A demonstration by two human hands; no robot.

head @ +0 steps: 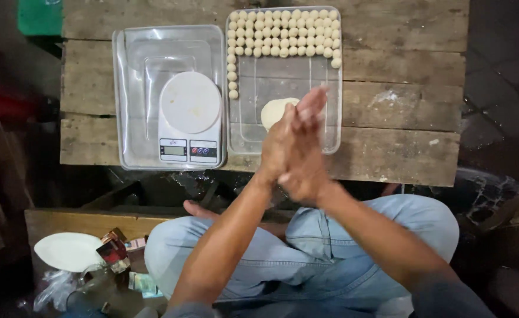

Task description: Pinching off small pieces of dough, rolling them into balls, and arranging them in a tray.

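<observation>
Outdoors, worn plank table (pixel 401 153), dark wet paving (pixel 501 88), clear tray (pixel 330 118), pressed hands (pixel 295 147)

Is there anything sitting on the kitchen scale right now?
No, the round white plate of the kitchen scale is bare; both hands are pressed together over the other tray.

Dough lump (pixel 273 111): pale, flattish round piece, lying on the floor of the clear plastic tray (pixel 336 106), near its middle-front, partly hidden behind the hands. Dough balls (pixel 283 32): many small pale balls, packed in neat rows along the tray's far edge, one single column running down its left wall. Tray sits flat on the wooden counter (pixel 401 106). Whether anything is pressed between the palms cannot be told.
</observation>
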